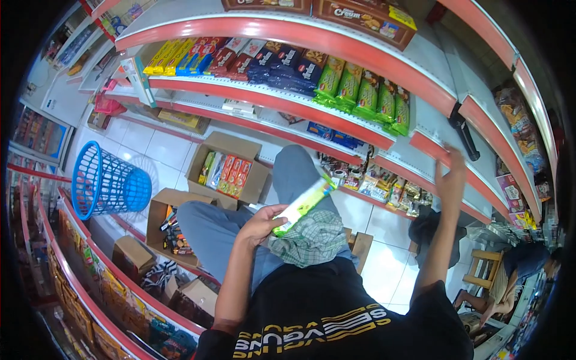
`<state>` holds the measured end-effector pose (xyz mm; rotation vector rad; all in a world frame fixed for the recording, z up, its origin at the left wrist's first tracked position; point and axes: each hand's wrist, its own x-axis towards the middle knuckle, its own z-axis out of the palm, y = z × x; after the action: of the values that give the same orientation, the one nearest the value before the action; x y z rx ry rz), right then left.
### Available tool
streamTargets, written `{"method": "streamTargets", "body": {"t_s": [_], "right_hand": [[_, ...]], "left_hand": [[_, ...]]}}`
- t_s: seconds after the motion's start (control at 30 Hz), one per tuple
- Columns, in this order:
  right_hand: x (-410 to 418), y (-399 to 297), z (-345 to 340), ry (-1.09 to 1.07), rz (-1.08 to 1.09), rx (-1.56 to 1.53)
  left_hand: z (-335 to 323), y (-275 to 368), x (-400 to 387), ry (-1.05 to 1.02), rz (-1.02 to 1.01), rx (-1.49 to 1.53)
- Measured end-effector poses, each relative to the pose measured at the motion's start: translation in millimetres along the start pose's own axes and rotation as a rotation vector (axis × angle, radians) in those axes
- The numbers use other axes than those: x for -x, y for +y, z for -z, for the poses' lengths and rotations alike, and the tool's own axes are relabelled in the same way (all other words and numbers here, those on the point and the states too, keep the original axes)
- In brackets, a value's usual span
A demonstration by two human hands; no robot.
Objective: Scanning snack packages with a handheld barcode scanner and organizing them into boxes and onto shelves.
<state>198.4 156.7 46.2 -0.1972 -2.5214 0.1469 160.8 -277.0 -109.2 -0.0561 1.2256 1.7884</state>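
Note:
In my left hand [265, 221] is the lower end of a green and pale yellow snack packet [303, 204], held above my lap. A green checked cloth [312, 240] lies bunched on my lap under it. My right hand [451, 168] is raised at the red edge of the shelf on the right, near a black shelf bracket [465, 135]; it appears to hold nothing, its fingers apart and slightly blurred. Green biscuit packets [369, 94] stand in a row on the shelf ahead, beside dark blue packets [288, 63].
An open carton of red and yellow packets [229, 173] stands on the tiled floor, near a blue plastic basket [110, 184] lying tipped. Another open carton [173, 231] is beside my knee. At the lower right, another person [508, 279] sits near a wooden stool [483, 270].

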Motion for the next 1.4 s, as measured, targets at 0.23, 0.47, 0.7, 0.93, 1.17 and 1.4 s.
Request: {"method": "streamTargets", "body": {"t_s": [0.23, 0.47, 0.7, 0.93, 1.17, 1.4], "right_hand": [[-62.8, 144.0, -35.9, -0.111, -0.293, 0.459], [-52.5, 122.7, -30.4, -0.041, -0.293, 0.205], [59.4, -77.5, -37.8, -0.366, -0.500, -0.668], [104.6, -210.0, -44.1, -0.772, -0.380, -1.256], [103.6, -224.5, -46.8, -0.819, -0.490, -1.307], [90.4, -203.5, -38.6, -0.799, -0.455, -1.276]], "left_hand": [[-2.8, 4.5, -14.2, 0.316, -0.402, 0.422], [-47.8, 28.9, -22.9, 0.578, -0.724, 0.665], [-61.7, 35.8, -15.1, 0.683, -0.702, 0.603], [-68.8, 33.4, -19.9, 0.667, -0.720, 0.601], [-62.6, 26.4, -19.6, 0.663, -0.790, 0.541], [-63.9, 28.4, -18.0, 0.661, -0.729, 0.523]]}}
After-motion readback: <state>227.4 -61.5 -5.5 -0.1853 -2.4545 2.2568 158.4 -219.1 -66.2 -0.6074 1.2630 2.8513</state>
